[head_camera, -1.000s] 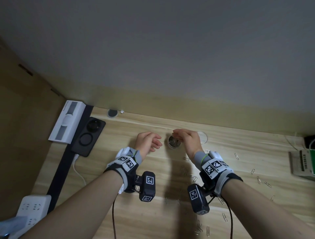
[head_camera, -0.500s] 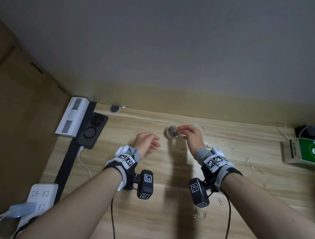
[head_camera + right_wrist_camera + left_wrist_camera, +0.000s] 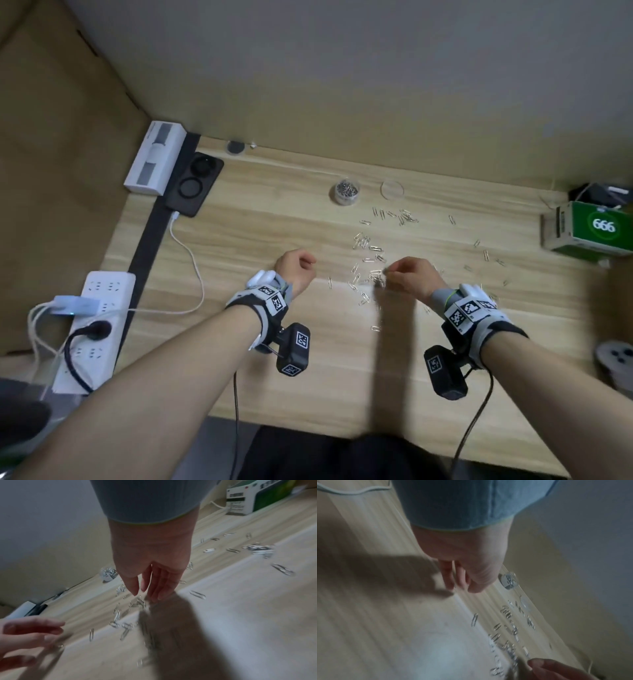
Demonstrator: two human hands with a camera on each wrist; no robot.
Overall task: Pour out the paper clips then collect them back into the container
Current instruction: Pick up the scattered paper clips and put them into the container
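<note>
Collecting step under way: right hand (image 3: 409,277) lowered, fingers (image 3: 155,588) loosely spread, onto loose paper clips (image 3: 368,270) mid-desk. Left hand (image 3: 296,270) idle, loosely curled. Next: pinching clips, carrying toward container (image 3: 346,192) near back edge.

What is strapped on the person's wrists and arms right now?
Forearms bare. Each wrist wears a grey-and-black strap with black-and-white square tag markers and a white piece on top, over a light blue ribbed cuff with a green edge. A black boxy tagged camera with a thin black cable hangs under the left hand and right hand.
</note>
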